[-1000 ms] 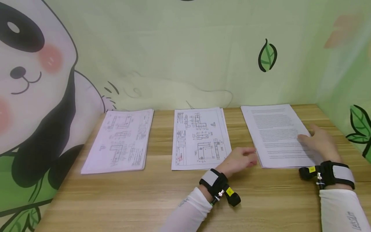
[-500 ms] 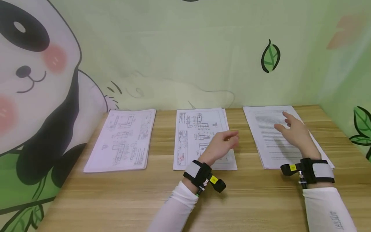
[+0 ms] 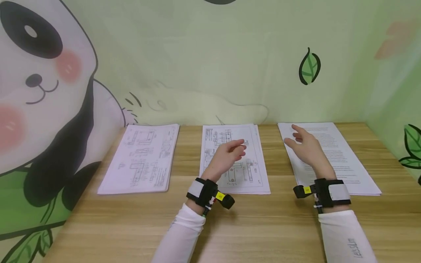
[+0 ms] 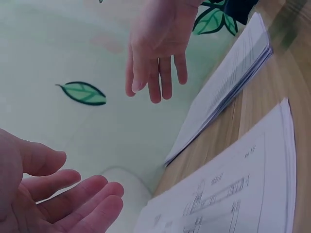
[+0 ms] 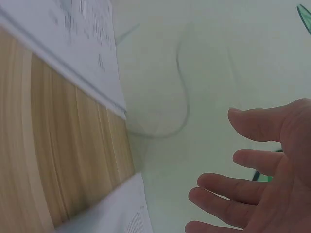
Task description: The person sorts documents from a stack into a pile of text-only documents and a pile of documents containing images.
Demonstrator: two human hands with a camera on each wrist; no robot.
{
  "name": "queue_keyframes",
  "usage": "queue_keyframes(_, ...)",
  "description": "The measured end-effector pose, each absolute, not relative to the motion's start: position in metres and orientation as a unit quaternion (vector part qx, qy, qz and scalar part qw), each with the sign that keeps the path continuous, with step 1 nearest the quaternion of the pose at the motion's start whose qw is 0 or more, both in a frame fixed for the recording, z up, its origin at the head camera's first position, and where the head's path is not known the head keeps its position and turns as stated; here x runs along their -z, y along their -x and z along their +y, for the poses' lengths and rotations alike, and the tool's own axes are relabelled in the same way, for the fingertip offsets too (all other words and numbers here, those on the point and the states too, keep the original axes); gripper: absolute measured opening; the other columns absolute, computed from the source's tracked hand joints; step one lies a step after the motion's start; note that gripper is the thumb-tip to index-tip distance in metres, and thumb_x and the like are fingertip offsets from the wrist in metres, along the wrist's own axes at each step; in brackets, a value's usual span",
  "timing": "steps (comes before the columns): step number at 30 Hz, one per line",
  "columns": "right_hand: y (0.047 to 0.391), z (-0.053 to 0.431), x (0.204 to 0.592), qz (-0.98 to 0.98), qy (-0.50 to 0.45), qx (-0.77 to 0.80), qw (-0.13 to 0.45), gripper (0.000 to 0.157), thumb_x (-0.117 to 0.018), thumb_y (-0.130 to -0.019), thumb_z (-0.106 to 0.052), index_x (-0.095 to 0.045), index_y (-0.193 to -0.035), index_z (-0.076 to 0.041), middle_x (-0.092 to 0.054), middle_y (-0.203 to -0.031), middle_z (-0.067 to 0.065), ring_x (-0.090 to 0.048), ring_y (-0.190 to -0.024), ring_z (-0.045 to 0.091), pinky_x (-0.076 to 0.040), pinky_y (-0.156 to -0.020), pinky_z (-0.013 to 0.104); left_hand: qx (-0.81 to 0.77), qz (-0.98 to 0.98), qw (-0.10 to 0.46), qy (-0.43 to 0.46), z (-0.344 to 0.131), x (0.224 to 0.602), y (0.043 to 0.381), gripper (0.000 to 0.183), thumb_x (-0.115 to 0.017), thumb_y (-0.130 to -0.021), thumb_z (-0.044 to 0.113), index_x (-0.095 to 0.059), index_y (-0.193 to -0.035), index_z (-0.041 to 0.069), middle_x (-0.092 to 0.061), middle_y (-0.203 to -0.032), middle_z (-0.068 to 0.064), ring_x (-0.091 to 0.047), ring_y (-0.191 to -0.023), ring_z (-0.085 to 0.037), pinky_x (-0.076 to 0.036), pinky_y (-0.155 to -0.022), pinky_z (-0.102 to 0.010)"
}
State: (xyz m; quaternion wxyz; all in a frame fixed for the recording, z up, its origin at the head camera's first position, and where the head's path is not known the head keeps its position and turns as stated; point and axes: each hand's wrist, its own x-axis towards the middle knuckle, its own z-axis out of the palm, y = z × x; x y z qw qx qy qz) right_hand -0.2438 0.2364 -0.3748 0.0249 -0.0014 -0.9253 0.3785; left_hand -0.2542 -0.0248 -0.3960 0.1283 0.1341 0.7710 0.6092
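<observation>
My left hand (image 3: 227,157) is raised over the middle paper stack (image 3: 258,182), whose top sheet carries technical drawings. Its fingers are loosely bent with nothing between them, as the left wrist view also shows. Above the right paper stack (image 3: 348,160), printed with lines of text, hovers my right hand (image 3: 307,148). In the right wrist view its relaxed fingers (image 5: 233,187) are spread apart and hold nothing. Farther left lies another stack of drawing sheets (image 3: 139,160), with neither hand near it.
All three stacks rest on a wooden table (image 3: 263,226), near its back edge. Behind them rises a pale green wall (image 3: 213,65) with a printed panda (image 3: 42,95) and leaves. Each wrist wears a black strap (image 3: 202,191) with a small camera.
Both hands have moved left: the right from the right stack's edge to above its left part, the left from the gap between stacks to over the middle one. The stacks stay in place.
</observation>
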Motion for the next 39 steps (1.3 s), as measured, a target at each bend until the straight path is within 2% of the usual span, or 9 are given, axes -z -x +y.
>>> queue_keyframes(5, 0.249, 0.208, 0.373, -0.916, -0.025, -0.4, 0.017, 0.069, -0.049, -0.094, -0.036, -0.02, -0.148, -0.003, -0.035, -0.142, 0.036, -0.035, -0.129, 0.05, -0.035, -0.101, 0.064, -0.59, 0.792, 0.103, -0.12, -0.046, 0.4, 0.26, 0.042, -0.047, -0.096, 0.026, -0.049, -0.136, 0.013, -0.059, -0.131, -0.012, -0.059, -0.111, -0.031, -0.049, -0.097, -0.044)
queue_keyframes(12, 0.26, 0.172, 0.378, -0.901, -0.038, -0.433, -0.005, 0.067, -0.052, -0.094, -0.03, -0.023, -0.147, -0.004, -0.036, -0.143, 0.033, -0.036, -0.131, 0.047, -0.035, -0.105, 0.06, -0.601, 0.788, 0.098, -0.094, -0.075, 0.393, 0.262, 0.042, -0.047, -0.097, 0.024, -0.047, -0.137, 0.011, -0.055, -0.134, -0.012, -0.057, -0.115, -0.028, -0.046, -0.103, -0.044)
queue_keyframes(14, 0.261, 0.16, 0.382, -0.898, -0.037, -0.438, -0.006, 0.065, -0.053, -0.093, -0.027, -0.024, -0.147, -0.006, -0.037, -0.143, 0.031, -0.037, -0.13, 0.046, -0.035, -0.105, 0.059, -0.601, 0.789, 0.093, -0.083, -0.085, 0.397, 0.266, 0.042, -0.047, -0.096, 0.026, -0.047, -0.137, 0.013, -0.055, -0.134, -0.01, -0.056, -0.116, -0.027, -0.045, -0.103, -0.045)
queue_keyframes(22, 0.261, 0.109, 0.384, -0.889, -0.058, -0.455, -0.014, 0.062, -0.054, -0.092, -0.03, -0.03, -0.146, -0.014, -0.042, -0.143, 0.024, -0.041, -0.13, 0.039, -0.038, -0.105, 0.056, -0.581, 0.81, 0.059, -0.043, -0.132, 0.403, 0.276, 0.045, -0.047, -0.096, 0.033, -0.045, -0.139, 0.021, -0.054, -0.137, -0.007, -0.057, -0.117, -0.028, -0.044, -0.103, -0.047)
queue_keyframes(30, 0.257, 0.069, 0.39, -0.878, -0.074, -0.471, -0.033, 0.06, -0.055, -0.092, -0.03, -0.033, -0.145, -0.016, -0.047, -0.14, 0.02, -0.045, -0.128, 0.035, -0.04, -0.104, 0.053, -0.543, 0.839, 0.029, -0.029, -0.175, 0.402, 0.279, 0.046, -0.047, -0.095, 0.03, -0.044, -0.14, 0.016, -0.052, -0.138, -0.012, -0.056, -0.118, -0.029, -0.044, -0.102, -0.047)
queue_keyframes(39, 0.255, 0.023, 0.404, -0.848, -0.035, -0.529, 0.001, 0.053, -0.055, -0.091, -0.022, -0.041, -0.141, -0.014, -0.056, -0.132, 0.017, -0.054, -0.12, 0.03, -0.047, -0.099, 0.045, -0.472, 0.881, 0.008, 0.022, -0.225, 0.408, 0.282, 0.048, -0.043, -0.097, 0.031, -0.039, -0.142, 0.015, -0.038, -0.149, -0.012, -0.039, -0.133, -0.033, -0.033, -0.11, -0.053)
